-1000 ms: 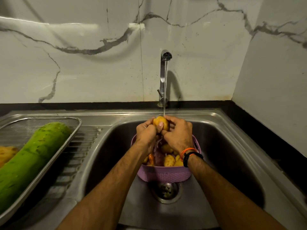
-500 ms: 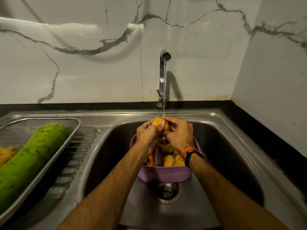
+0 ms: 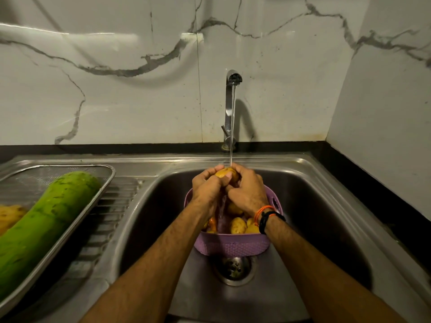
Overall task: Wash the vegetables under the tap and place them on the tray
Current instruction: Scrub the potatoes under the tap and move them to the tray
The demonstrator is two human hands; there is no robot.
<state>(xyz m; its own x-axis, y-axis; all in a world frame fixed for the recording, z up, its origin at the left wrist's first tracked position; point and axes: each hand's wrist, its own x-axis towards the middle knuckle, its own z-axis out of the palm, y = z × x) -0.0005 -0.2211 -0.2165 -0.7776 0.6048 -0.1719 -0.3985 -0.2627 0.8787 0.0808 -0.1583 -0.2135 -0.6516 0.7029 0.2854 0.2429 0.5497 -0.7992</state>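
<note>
Potato is sitting cupped between both hands, directly under the thin stream falling from the tap, just above the purple basket. The left hand is curling its fingers and thumb over the near and left side of it; the right hand is wrapping round from the right, so the two hands are pressing together around the one vegetable. Compared with a second ago, the hands are closing tighter: less of the yellow skin is showing, and the left thumb is now lying across its top, which reads as rubbing and turning under the water. Judging by that, this potato is mid-wash rather than ready to move.

Below the hands, more potatoes and something orange, perhaps a carrot, are waiting in the basket, with water running down over them toward the drain in the sink. Well off to the left of the left hand, the steel tray is resting on the drainboard, already carrying a long green gourd and a yellowish item at its far left edge. Much of the task therefore seems to be remaining.
</note>
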